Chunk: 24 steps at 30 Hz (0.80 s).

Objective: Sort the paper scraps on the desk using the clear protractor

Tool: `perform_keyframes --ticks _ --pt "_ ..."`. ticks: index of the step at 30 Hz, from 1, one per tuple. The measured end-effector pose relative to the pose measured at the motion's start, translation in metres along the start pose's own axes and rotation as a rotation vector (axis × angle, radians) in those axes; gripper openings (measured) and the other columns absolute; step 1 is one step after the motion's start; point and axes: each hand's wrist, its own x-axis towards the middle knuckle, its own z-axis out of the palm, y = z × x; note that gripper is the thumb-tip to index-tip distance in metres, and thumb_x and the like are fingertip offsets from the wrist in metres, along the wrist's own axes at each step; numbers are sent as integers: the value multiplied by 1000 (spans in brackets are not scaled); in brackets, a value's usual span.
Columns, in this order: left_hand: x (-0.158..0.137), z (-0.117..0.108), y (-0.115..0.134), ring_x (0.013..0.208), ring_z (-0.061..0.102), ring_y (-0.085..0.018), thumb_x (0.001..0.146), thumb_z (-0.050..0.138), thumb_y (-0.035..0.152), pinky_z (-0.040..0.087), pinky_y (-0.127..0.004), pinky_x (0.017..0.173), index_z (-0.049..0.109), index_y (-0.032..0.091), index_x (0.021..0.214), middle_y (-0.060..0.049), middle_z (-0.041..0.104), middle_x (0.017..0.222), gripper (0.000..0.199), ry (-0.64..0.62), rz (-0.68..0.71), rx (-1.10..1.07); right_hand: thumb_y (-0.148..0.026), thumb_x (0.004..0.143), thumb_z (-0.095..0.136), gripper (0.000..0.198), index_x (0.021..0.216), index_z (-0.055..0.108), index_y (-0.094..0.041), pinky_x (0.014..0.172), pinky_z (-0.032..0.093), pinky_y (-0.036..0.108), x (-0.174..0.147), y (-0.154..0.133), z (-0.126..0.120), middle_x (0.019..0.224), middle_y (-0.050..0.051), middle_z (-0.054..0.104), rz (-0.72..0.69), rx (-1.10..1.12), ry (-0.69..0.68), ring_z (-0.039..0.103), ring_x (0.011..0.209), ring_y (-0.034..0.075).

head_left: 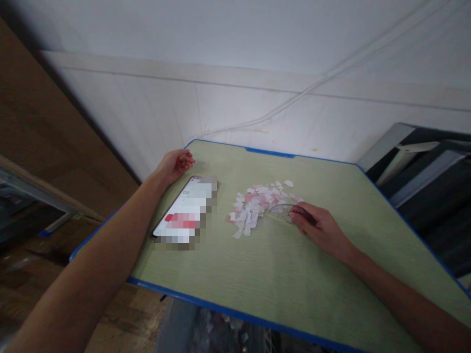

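Observation:
My right hand [318, 225] is closed on a clear, round-edged piece [281, 211] with a dark part at the fingers; its exact kind I cannot make out. The clear piece is low over the table, at the right side of a loose heap of torn white and pink paper scraps [253, 206]. My left hand [177, 164] rests by the table's far left edge, fingers loosely curled and apart, with nothing seen in them. Just in front of it lies a phone [184, 211], its screen lit and partly blurred out.
The green table [257, 274] has a blue rim and stands against a white wall [235, 98] with a cable along it. Below the near edge is a grey bin [176, 323] with scraps in it. Dark folded furniture [434, 181] leans at the right; a brown panel [55, 113] stands left.

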Motion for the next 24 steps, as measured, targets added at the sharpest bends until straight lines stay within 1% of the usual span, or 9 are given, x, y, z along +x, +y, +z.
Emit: perform_keyframes --ticks 3,5,7,8,11,13,18,21,24 --pt "0 -1 -1 35 48 -4 78 46 11 39 -11 39 54 13 59 0 56 45 20 -4 7 -2 -27 83 44 21 63 45 -20 47 33 23 0 -4 1 54 -2 45 -55 -91 35 44 50 12" --pt "0 0 -1 35 48 -4 77 46 12 39 -11 39 54 13 59 0 56 45 19 -7 10 -3 -26 83 44 21 63 45 -19 47 33 23 0 -5 0 56 -2 46 -85 -91 -15 44 50 12" --pt "-1 1 -1 35 49 -5 77 46 12 40 -11 38 53 14 59 0 56 45 20 -4 13 -4 -27 83 44 22 62 45 -20 45 31 23 -2 -7 0 54 -3 44 -99 -50 -90 41 47 11" --pt "-2 1 -1 35 49 -5 77 46 11 40 -11 38 53 14 59 0 56 45 20 -2 15 -4 -28 84 44 23 62 45 -20 44 30 22 -2 -7 -1 52 -4 42 -95 -30 -103 39 46 11" --pt "-2 1 -1 34 49 -5 77 46 11 40 -11 37 53 14 59 -1 56 44 21 -2 17 -7 -28 86 42 25 62 42 -20 45 31 23 -3 -8 0 51 -5 39 -64 -33 -42 39 46 11" --pt "-1 1 -1 35 49 -5 78 45 11 41 -11 37 53 14 59 -1 57 44 21 -12 20 -11 -28 86 42 24 63 43 -20 47 33 23 -2 -9 2 53 -3 44 -72 -85 -28 43 49 12" --pt "1 -1 -2 35 49 -5 78 45 10 40 -10 37 53 14 59 0 57 45 21 -23 33 -7 -25 87 41 19 71 49 -19 55 38 24 1 -14 11 66 2 58 -127 -193 -65 54 59 14" --pt "0 -1 -2 34 49 -5 78 44 9 41 -11 38 53 14 59 -1 57 45 22 -18 31 -1 -25 88 40 19 74 51 -18 58 40 25 1 -16 15 70 4 60 -162 -212 -65 56 63 15" --pt "-2 0 -1 35 49 -5 77 46 10 41 -10 39 53 15 58 0 57 45 21 -15 22 4 -26 89 41 20 73 51 -18 54 38 23 0 -17 14 65 1 57 -231 -188 -94 51 57 13"
